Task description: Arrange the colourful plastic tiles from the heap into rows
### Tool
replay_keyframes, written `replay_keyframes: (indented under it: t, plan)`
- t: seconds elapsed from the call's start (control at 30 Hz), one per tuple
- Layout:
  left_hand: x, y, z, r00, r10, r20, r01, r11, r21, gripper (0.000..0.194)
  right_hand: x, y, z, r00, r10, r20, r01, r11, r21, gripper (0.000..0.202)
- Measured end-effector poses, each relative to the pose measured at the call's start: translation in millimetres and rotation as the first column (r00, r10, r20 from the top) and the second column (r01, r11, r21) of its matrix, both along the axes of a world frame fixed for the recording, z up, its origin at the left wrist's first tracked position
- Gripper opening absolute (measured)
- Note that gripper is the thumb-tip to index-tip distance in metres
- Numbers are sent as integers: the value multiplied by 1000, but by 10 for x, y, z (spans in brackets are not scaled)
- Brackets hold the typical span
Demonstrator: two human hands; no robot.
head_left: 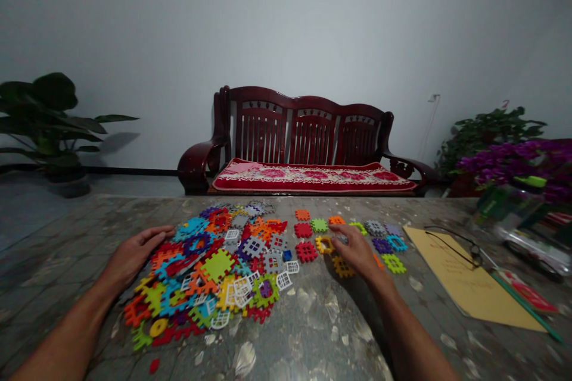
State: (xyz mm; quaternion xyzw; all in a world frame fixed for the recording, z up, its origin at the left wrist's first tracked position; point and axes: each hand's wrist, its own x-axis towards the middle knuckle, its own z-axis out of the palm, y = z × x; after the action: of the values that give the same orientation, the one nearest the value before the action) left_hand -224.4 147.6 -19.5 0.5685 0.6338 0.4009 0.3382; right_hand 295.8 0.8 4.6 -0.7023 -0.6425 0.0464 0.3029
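My left hand (142, 250) rests against the left edge of a heap of plastic interlocking pieces (218, 265), its fingers stretched out over the rim of the pile. The heap mixes red, orange, green, blue, yellow and grey notched shapes. White window-frame pieces (242, 287) lie on its right side. To the right, notched squares are laid flat in loose rows. Over them is my right hand (355, 247), thumb and forefinger apart, the thumb beside or touching a yellow open square (325, 244). A red square (306, 252) lies left of that one, and an orange-yellow square (342, 266) is partly below the hand.
Toward the table's right side lie a tan envelope (473, 280), eyeglasses (476, 255), a green pencil (527, 308) and a clear bottle (518, 205). A small red piece (154, 365) sits near the front edge. Beyond the table stands a wooden bench (308, 131).
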Motion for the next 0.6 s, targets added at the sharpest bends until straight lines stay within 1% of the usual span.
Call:
replay_keyframes:
  t: [0.07,0.13,0.17,0.23,0.3,0.43,0.53,0.6]
  plan:
    - [-3,8,-12,1000,3,-1,-3,1000,5,67,45,-80,168,1000,-14,-20,11,990,-139,40]
    - [-8,18,-29,1000,-1,17,1,1000,7,67,78,-187,305,999,-4,41,15,956,-293,40]
    - [-10,23,-36,1000,-4,29,4,1000,10,67,85,-247,348,996,7,92,27,935,-353,40]
    - [-14,30,-47,999,-5,44,4,1000,12,67,72,-366,380,981,32,192,54,903,-427,40]
    - [-14,29,-49,999,1,46,-1,1000,9,67,23,-475,354,968,67,242,55,883,-465,38]
    - [0,17,-42,999,13,51,-14,1000,10,63,-132,-619,251,960,144,239,-5,864,-503,35]
    - [6,17,-48,998,11,59,-12,1000,11,64,-192,-638,190,965,175,195,-63,878,-474,36]
    - [2,23,-57,998,14,65,-15,1000,8,65,-167,-615,155,981,127,148,-54,906,-420,38]
